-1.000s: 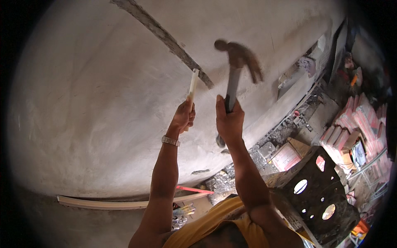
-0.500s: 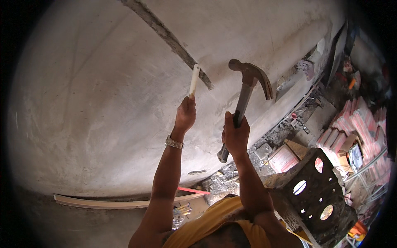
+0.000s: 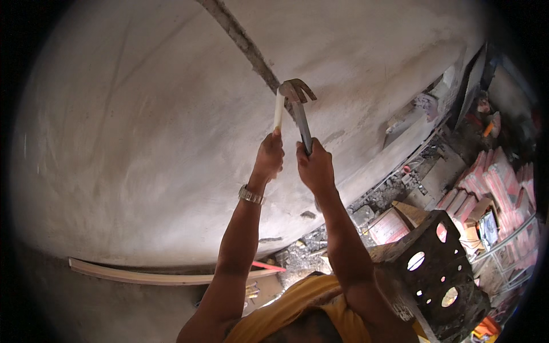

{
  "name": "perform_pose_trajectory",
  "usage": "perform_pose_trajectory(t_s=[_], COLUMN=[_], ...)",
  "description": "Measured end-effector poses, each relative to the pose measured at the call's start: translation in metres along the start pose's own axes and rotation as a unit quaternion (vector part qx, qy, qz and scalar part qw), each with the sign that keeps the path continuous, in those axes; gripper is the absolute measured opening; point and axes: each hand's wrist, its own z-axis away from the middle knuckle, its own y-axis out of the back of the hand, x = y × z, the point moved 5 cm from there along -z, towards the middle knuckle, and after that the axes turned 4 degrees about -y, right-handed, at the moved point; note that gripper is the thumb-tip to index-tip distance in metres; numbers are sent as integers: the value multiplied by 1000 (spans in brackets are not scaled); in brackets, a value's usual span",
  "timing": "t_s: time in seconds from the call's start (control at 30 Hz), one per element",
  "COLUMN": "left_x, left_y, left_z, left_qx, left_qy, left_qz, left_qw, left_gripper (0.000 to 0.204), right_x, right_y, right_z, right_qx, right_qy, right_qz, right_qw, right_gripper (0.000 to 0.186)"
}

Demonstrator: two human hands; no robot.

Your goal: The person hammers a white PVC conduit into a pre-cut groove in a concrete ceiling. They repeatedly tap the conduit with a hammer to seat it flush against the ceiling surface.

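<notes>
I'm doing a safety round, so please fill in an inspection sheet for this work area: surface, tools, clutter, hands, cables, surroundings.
Surface: grey wall with a rough groove cut diagonally across it.
Tools: hammer, its head at the upper end of a white bar; contact can't be confirmed.
Clutter: rubble along the wall's foot; pink-and-white packs piled at right.
Hands: left hand closed around the bar; right hand closed around the hammer's handle; no gloves.
Cables: nothing seen.
Surroundings: dark holed panel at lower right; long strip at lower left.
</notes>
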Motion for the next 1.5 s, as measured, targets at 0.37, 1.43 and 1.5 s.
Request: perform_pose_trajectory(t_s=[0.37,1.43,1.5], left_x=[-3,3,7], left_y=[-10,-17,-25], left_z=[3,-4,-8], left_qx=[-7,-36,-36], left_qy=[11,9,27], left_qz=[21,71,79], left_qw=[1000,997,996], left_gripper=[46,48,47], right_x=[9,-30,21], right_y=[-2,13,0], right_z=[-2,10,-19], right_qx=[62,204,72], right_qy=[20,127,11], right_qz=[43,-120,44], right_qw=[997,963,996], right_gripper=[23,31,28])
